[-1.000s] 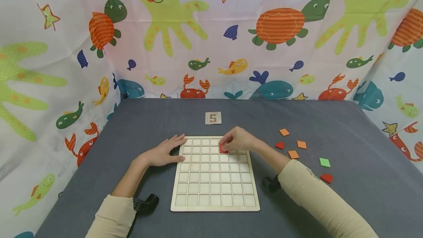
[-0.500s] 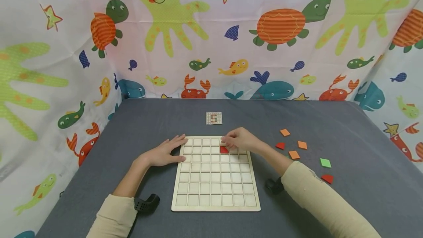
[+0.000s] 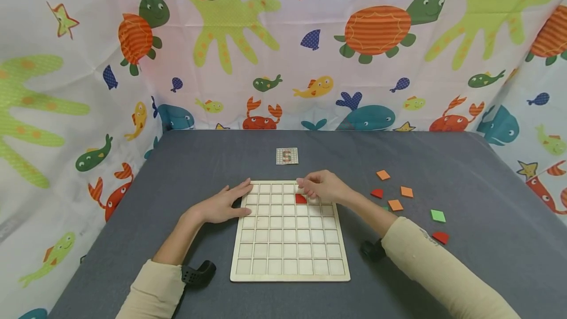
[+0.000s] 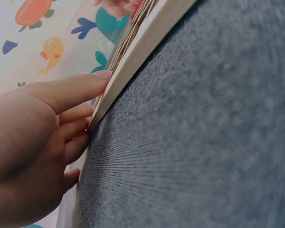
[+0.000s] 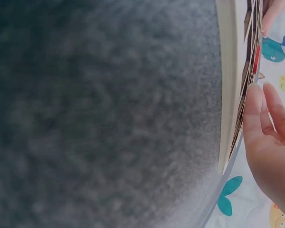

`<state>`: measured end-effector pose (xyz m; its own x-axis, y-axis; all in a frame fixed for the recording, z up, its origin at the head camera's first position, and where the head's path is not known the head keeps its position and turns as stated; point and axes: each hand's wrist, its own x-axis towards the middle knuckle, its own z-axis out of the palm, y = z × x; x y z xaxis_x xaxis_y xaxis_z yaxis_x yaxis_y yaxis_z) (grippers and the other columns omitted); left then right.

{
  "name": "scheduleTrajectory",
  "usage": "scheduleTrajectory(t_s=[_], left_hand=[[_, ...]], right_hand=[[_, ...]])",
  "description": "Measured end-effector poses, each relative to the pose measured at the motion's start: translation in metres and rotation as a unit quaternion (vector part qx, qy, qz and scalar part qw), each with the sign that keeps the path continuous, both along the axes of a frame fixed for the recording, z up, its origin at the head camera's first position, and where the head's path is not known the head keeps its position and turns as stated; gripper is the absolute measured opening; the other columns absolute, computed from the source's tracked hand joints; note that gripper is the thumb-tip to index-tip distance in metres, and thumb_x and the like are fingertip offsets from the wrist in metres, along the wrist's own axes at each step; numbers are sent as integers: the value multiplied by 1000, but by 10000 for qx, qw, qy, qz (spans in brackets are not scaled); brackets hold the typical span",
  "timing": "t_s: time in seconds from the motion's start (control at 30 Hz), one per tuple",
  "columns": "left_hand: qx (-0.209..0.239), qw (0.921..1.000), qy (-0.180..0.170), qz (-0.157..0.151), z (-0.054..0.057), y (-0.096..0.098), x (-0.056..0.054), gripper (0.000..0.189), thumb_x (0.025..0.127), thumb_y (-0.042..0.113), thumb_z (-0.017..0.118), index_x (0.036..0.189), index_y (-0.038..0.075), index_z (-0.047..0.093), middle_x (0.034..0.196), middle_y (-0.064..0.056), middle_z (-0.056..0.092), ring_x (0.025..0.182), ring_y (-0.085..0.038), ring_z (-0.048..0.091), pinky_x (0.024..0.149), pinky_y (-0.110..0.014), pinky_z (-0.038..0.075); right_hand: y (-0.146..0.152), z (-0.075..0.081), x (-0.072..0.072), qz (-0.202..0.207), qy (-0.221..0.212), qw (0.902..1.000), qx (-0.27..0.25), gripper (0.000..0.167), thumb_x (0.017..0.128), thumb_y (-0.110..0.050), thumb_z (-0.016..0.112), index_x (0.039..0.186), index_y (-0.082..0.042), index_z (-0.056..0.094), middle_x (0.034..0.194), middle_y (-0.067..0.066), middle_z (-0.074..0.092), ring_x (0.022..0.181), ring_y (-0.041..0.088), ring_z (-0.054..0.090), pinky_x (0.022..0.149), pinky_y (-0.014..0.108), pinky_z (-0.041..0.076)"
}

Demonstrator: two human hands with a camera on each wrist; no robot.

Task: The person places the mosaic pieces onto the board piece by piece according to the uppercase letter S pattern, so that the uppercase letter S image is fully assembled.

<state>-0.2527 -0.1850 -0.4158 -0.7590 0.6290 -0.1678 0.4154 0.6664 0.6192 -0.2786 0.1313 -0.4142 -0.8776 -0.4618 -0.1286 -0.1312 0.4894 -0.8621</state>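
A pale wooden board with a grid of square cells lies flat on the table. In one cell of its second row from the far side sits a red tile with one rounded corner. My left hand rests on the board's left rim, thumb and fingers spread; the left wrist view shows the thumb touching the board's edge. My right hand is over the far edge, just beyond the red tile. In the right wrist view its thumb and fingers stand apart with nothing seen between them.
Right of the board lie orange tiles, red tiles and a green tile; another green piece is mostly hidden by the right forearm. A small card with a gridded S-like figure lies beyond the board. A patterned curtain borders the table.
My right hand has let go of the red tile and drawn back slightly toward the far edge, leaving the tile in its cell. The left hand stays on the board's rim.
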Motion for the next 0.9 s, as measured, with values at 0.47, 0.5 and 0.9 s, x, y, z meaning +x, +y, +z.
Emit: scheduleTrajectory(t_s=[0.47,0.5,0.9], left_hand=[[61,9999,-62,-68,-2,1,1,66,100,25,52,150,-4,19,156,-20,6,143,-33,7,111,-54,2],[77,9999,-74,-78,-2,1,1,66,100,25,51,150,-4,19,156,-20,6,143,-33,7,112,-54,2],[145,9997,-146,-151,0,4,2,65,101,23,51,150,-4,19,156,-20,5,143,-32,6,112,-53,3]], right_hand=[[13,-3,-2,40,392,9992,112,39,98,-37,54,103,-2,69,84,6,66,78,20,61,73,34,49],[13,-3,-2,70,389,9992,48,39,98,-36,53,104,0,69,86,7,66,79,20,62,74,34,50],[18,-2,-3,104,265,9996,-72,42,99,-36,52,109,2,67,91,10,67,82,22,64,78,37,51]])
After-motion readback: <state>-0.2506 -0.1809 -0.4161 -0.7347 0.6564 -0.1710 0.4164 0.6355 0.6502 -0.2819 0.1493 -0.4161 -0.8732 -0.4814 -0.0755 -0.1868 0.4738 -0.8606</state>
